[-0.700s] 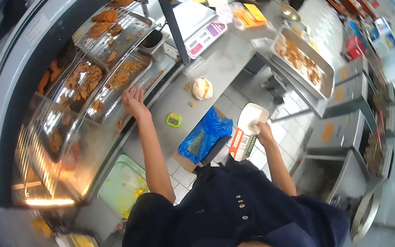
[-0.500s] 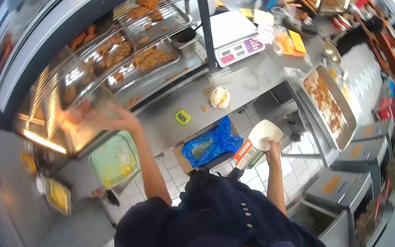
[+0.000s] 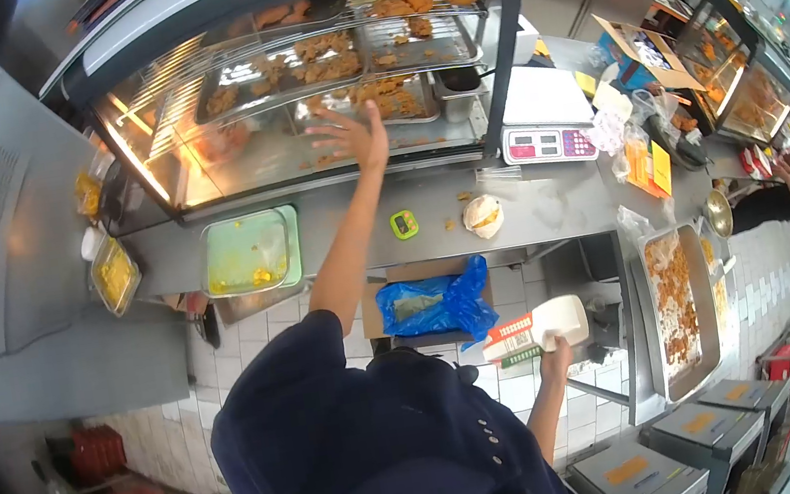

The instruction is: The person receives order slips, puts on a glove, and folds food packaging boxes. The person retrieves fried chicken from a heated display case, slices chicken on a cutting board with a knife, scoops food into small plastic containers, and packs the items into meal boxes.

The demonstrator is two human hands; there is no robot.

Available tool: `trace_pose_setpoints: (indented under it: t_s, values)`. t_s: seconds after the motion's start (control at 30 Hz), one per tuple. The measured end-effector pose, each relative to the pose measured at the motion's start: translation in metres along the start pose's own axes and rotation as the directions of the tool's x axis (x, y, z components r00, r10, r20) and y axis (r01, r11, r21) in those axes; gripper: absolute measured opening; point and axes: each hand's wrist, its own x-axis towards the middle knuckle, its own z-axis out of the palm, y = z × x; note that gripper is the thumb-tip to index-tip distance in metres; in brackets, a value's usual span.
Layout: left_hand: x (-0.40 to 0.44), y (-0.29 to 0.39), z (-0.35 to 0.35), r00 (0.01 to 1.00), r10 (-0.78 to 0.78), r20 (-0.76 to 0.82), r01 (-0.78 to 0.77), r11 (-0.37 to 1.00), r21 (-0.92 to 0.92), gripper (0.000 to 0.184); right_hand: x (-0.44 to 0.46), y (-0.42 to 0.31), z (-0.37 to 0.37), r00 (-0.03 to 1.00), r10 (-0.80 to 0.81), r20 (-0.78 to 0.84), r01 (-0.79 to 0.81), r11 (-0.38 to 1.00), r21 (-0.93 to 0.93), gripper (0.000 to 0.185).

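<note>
My left hand (image 3: pixel 352 139) is raised with its fingers spread, holding nothing, in front of the glass display case (image 3: pixel 305 181) with its trays of fried food (image 3: pixel 325 58). In my right hand (image 3: pixel 555 354) is a white, red and green paper food box (image 3: pixel 534 328), gripped near its lower side above the floor. Between the two hands, a small green timer (image 3: pixel 403 225) and a white wrapped item with an orange filling (image 3: pixel 484 217) rest on the metal counter (image 3: pixel 552 213).
A scale (image 3: pixel 548 143) stands right of the case. Left on the counter is a green tray (image 3: pixel 250 253). Below, a blue bag (image 3: pixel 435 304) sits in a cardboard box. A long food tray (image 3: pixel 678 308) stands right. Another person (image 3: pixel 782 198) is at far right.
The view has turned, so the case and counter now lie level across it. My left hand stays raised and spread, now before the middle of the case. The box remains in my right hand.
</note>
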Motion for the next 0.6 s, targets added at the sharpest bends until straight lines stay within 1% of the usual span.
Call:
trace_pose_setpoints:
  t_s: [0.03,0.07,0.13,0.17,0.23,0.3,0.33,0.37,0.43,0.47,0.53,0.57,0.6]
  values:
    - [-0.01,0.008,0.012,0.995,0.021,0.093,-0.011,0.994,-0.111,0.116,0.005,0.006,0.008,1.0,-0.026,-0.007,0.026,1.0,-0.003,0.048]
    - [-0.02,0.016,0.022,0.993,0.03,0.114,-0.016,0.993,-0.12,0.116,0.009,0.01,0.014,0.999,-0.029,0.022,0.029,0.999,-0.016,0.046]
    - [-0.043,0.033,0.038,0.974,0.066,0.216,-0.035,0.989,-0.145,0.117,0.003,0.013,0.033,0.994,-0.091,0.055,0.091,0.996,-0.009,0.04]
    - [-0.054,0.041,0.043,0.957,0.075,0.279,-0.019,0.98,-0.199,0.117,-0.002,0.015,0.041,0.994,-0.104,0.044,0.104,0.994,-0.01,0.04]
    - [-0.071,0.052,0.056,0.939,0.102,0.328,-0.03,0.975,-0.218,0.116,-0.013,0.023,0.056,0.996,-0.085,0.016,0.084,0.996,0.026,0.046]
    - [-0.085,0.066,0.056,0.892,0.161,0.422,-0.046,0.962,-0.268,0.114,-0.031,0.03,0.071,0.998,-0.062,0.007,0.062,0.997,0.047,0.044]
    - [-0.09,0.068,0.061,0.891,0.162,0.424,-0.046,0.961,-0.271,0.114,-0.037,0.033,0.075,0.999,-0.039,0.0,0.039,0.997,0.07,0.042]
    - [-0.095,0.07,0.067,0.871,0.199,0.449,-0.06,0.951,-0.304,0.113,-0.044,0.035,0.079,0.999,-0.015,-0.038,0.016,0.999,0.05,0.042]
    - [-0.106,0.074,0.073,0.843,0.253,0.475,-0.064,0.923,-0.378,0.111,-0.048,0.045,0.076,0.999,-0.028,-0.041,0.031,0.998,0.06,0.042]
    - [-0.107,0.072,0.072,0.844,0.25,0.474,-0.062,0.924,-0.378,0.111,-0.048,0.05,0.074,0.999,-0.039,-0.036,0.041,0.997,0.071,0.043]
    - [-0.106,0.075,0.055,0.756,0.279,0.592,-0.051,0.927,-0.372,0.106,-0.047,0.055,0.068,0.999,-0.011,-0.031,0.013,0.998,0.057,0.043]
    - [-0.1,0.067,0.047,0.799,0.298,0.522,-0.061,0.904,-0.424,0.094,-0.047,0.057,0.063,1.0,0.014,-0.027,-0.012,0.999,0.042,0.044]
    - [-0.089,0.058,0.029,0.807,0.288,0.515,-0.057,0.907,-0.418,0.094,-0.05,0.057,0.058,1.0,0.021,-0.019,-0.02,0.999,0.031,0.044]
